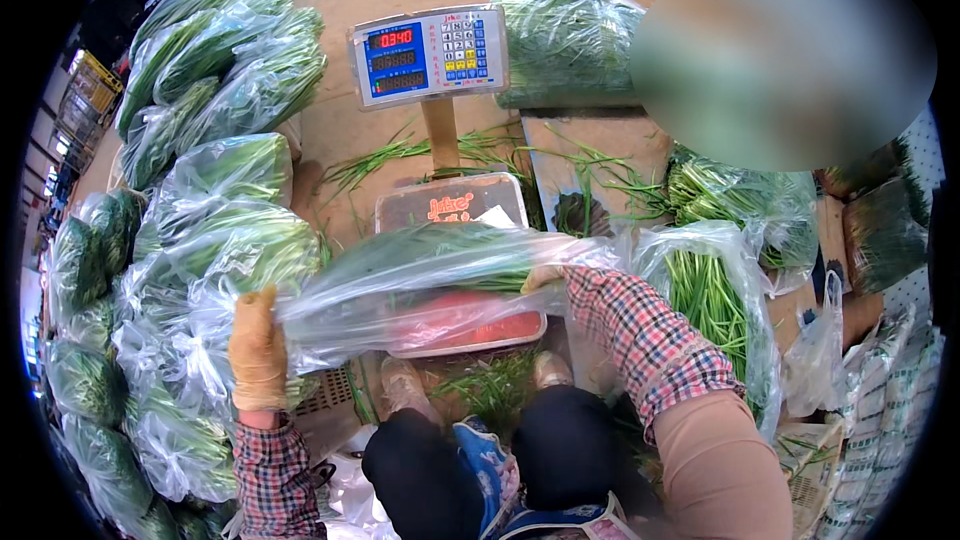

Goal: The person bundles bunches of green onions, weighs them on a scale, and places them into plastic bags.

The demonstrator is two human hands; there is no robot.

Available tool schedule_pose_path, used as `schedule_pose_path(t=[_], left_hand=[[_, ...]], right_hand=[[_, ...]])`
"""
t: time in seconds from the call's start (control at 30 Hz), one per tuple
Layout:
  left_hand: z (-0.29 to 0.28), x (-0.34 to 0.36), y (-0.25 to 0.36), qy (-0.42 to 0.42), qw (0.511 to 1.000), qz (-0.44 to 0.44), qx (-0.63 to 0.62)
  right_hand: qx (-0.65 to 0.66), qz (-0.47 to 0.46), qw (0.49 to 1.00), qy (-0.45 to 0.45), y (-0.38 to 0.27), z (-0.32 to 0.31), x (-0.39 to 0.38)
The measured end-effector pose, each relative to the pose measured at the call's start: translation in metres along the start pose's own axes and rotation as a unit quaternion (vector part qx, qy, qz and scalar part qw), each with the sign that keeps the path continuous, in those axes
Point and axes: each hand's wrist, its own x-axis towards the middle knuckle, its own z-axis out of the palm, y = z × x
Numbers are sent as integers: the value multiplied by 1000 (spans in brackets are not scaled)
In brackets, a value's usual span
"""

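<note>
A long clear plastic bag of green leafy stalks lies stretched across the platform of a weighing scale, whose red pan shows through the plastic. My left hand, in a tan glove, is closed on the bag's loose left end. My right hand, also gloved, is closed on the bag near its right end and partly hidden by the plastic. The scale's display and keypad head stands on a post behind the pan. Loose stalks are scattered around the post.
Bagged greens are piled along the left and at the back right. An open bag of stalks sits beside my right arm, near a cardboard sheet and a thin empty bag. The upper right is blurred out.
</note>
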Motion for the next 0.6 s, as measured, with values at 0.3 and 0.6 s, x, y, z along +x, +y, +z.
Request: schedule_pose_path(t=[0.3, 0.6], left_hand=[[-14, 17, 44, 36, 994, -29, -95], [-34, -13, 167, 99, 957, 62, -267]], right_hand=[[173, -38, 980, 88, -23, -35, -85], [361, 194, 864, 292, 20, 53, -339]])
